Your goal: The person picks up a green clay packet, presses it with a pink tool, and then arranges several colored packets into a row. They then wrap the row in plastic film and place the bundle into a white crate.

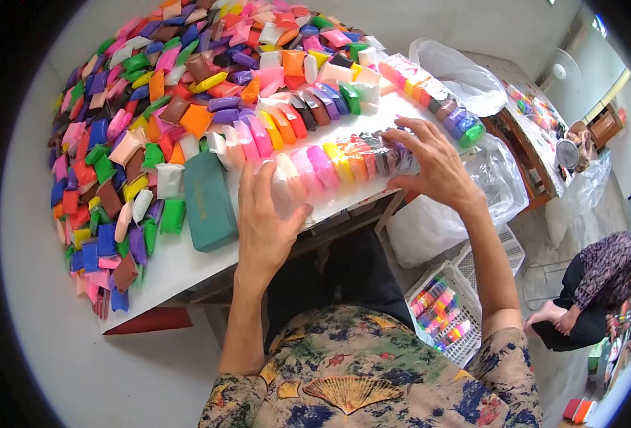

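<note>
Between my two hands lies a row of coloured soft packets in a clear bag (344,164), running from white and pink through yellow and orange to dark ones. My left hand (267,225) is curved against the pale left end of this row. At the dark right end, my right hand (433,160) grips it with thumb below and fingers above. Just behind stands a second row of packets (287,123), from white to green. Another bagged row (433,96) with a green end lies to the right. Beside my left hand sits a dark green box (208,200).
A big heap of coloured packets (144,107) covers the left and back of the white table (180,264). Clear plastic bags (437,221) hang at its right. A white basket (444,314) of bagged rows stands on the floor. A seated person (601,292) is at right.
</note>
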Available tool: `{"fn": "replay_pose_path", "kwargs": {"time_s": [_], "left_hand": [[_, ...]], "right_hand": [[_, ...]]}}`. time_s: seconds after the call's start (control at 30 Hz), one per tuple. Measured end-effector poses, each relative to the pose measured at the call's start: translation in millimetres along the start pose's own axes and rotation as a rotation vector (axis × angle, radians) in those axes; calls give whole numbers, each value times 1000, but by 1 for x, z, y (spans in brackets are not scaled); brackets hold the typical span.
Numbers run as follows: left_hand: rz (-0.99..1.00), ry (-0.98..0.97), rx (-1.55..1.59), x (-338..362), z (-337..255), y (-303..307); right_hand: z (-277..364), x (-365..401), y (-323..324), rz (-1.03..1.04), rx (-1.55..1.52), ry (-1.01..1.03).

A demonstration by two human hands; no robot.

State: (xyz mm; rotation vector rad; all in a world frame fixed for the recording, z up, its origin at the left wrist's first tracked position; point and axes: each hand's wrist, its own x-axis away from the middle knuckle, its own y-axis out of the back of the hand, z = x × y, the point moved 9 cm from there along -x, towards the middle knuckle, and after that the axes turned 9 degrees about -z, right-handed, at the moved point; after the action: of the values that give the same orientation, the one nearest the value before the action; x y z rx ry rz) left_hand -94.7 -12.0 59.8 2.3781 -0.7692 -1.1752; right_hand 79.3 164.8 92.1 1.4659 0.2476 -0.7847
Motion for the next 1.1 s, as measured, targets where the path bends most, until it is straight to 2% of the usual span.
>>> {"fn": "replay_pose_path", "kwargs": {"time_s": [0.13, 0.23, 0.33, 0.43, 0.57, 0.6, 0.7, 0.73, 0.8, 0.9, 0.97, 1.1], "left_hand": [[82, 42, -1, -10, 6, -6], [68, 34, -1, -15, 7, -5], [109, 215, 113, -18, 8, -4], [38, 270, 219, -20, 3, 7], [-16, 403, 223, -21, 23, 9], [-16, 397, 127, -22, 19, 9], [-64, 245, -85, -22, 7, 11], [-126, 167, -107, -21, 4, 13], [-246, 11, -153, -16, 0, 16], [-96, 275, 456, -10, 16, -6], [-87, 279, 442, -7, 14, -5], [-69, 324, 481, -3, 29, -12]], "right_hand": [[-14, -4, -5, 157, -63, -27], [-16, -8, -5, 220, -88, 0], [-22, -12, -4, 324, -123, -72], [-31, -20, 9, 341, -289, -88], [-64, -15, -1, 338, -512, -261], [-67, -12, -3, 381, -566, -353], [-78, -3, -4, 255, -595, -473], [-81, 0, -3, 146, -587, -461], [-79, 9, -3, 74, -625, -454], [-79, 23, -14, -23, -737, -485], [-81, 26, -19, -130, -695, -462], [-78, 26, -21, -120, -623, -506]]}}
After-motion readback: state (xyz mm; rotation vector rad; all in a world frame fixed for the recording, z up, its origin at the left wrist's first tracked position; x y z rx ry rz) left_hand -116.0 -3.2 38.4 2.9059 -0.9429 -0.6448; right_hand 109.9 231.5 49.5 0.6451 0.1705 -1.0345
